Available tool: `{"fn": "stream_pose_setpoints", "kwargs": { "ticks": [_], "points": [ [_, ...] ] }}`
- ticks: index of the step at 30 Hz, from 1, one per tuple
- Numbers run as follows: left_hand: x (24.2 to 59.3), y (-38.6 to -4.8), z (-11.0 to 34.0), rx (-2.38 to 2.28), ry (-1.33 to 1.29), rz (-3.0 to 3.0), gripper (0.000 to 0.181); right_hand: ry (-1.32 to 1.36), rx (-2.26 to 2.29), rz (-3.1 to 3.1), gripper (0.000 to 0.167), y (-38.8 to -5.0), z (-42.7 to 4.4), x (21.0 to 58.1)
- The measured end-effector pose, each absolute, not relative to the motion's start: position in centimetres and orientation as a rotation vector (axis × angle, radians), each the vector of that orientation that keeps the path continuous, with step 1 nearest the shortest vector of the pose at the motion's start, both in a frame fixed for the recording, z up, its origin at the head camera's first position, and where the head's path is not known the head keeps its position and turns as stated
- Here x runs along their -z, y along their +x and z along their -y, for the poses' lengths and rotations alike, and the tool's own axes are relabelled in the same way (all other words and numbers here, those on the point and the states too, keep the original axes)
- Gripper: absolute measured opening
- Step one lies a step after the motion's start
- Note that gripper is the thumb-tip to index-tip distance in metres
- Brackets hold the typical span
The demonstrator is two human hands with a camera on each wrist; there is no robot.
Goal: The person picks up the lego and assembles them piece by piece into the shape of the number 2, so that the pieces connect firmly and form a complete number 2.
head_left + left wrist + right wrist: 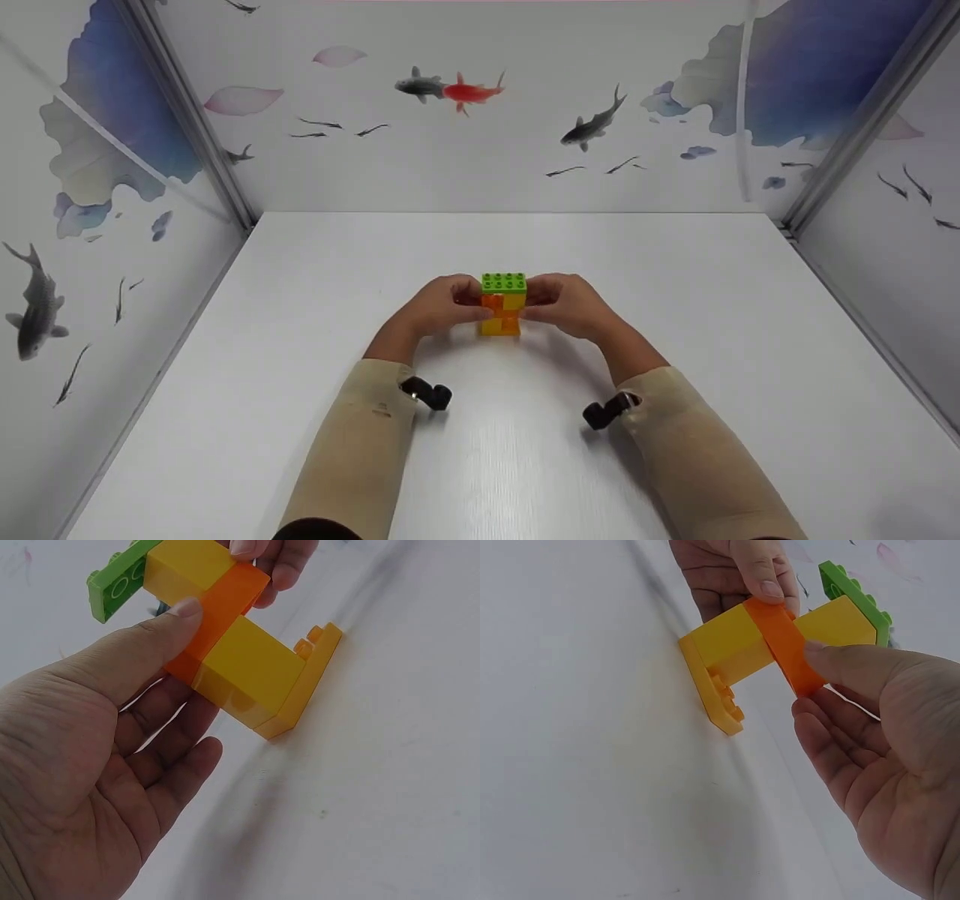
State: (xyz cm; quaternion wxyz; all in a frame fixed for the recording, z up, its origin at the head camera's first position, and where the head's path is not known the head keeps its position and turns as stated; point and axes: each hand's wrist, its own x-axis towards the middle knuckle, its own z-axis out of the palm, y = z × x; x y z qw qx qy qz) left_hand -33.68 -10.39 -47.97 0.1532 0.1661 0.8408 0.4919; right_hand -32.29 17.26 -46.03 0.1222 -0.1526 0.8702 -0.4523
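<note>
A small stack of toy building bricks stands upright between my two hands. A green studded plate [503,283] tops it, over a yellow brick [838,622]. Below comes an orange brick [784,645], then another yellow brick [253,667]. At the bottom lies a yellow-orange plate [304,694] with a few bare studs on one side. My left hand [444,306] pinches the orange brick from the left, thumb on its near face. From the right, my right hand [568,304] also grips the orange brick with thumb and fingers. The stack's foot appears to touch the table.
A white table [360,247] spreads around the hands. White panels [480,165] printed with fish and leaves rise at its back and sides, with metal posts at the corners. A small black camera [427,394] sits at the left wrist, another black camera [609,411] at the right.
</note>
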Motion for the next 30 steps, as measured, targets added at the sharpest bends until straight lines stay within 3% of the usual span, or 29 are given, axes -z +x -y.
{"fn": "stream_pose_setpoints", "kwargs": {
  "ticks": [20,30],
  "points": [
    [48.1,-33.8,9.2,-1.405,0.311,-2.538,0.04,-0.136,1.409,-2.567,0.037,-32.4,-16.6,46.4],
    [47.9,-33.9,8.7,-1.458,0.198,-2.567,0.029,-0.067,1.536,-2.497,0.042,-32.8,-16.7,46.5]
  ]
}}
